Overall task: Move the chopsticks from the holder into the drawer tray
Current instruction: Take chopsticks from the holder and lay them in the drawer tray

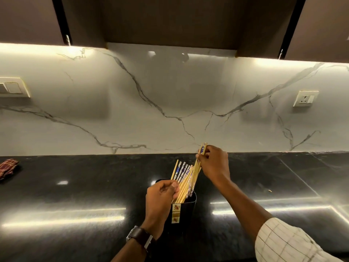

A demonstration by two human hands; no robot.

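Above black holder, slender wooden chopsticks

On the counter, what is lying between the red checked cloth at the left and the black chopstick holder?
Nothing: in the head view, the dark counter between the cloth and the holder is bare, showing only light reflections.

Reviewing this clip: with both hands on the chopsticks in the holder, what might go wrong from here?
1. The right hand pinches only a few chopsticks near their tops; the fanned rest could drag out and scatter on the glossy black counter.
2. The tall, narrow holder might tip, since the left hand steadies sticks, not its body.
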